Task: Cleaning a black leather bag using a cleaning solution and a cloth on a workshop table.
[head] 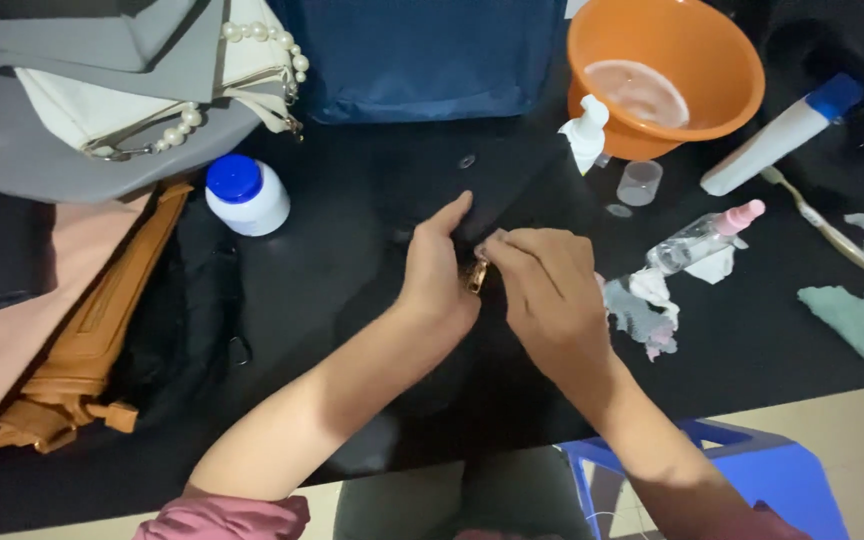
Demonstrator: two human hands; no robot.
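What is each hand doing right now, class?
Left hand: closed, pinching the black bag beside the zip pull.
Right hand: closed, fingertips pinching at the zip pull.

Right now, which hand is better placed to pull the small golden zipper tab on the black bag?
The right hand, probably. Its fingertips already pinch at the golden zipper tab. The left hand lies beside it, pressing the black bag, so it seems better suited to steadying.
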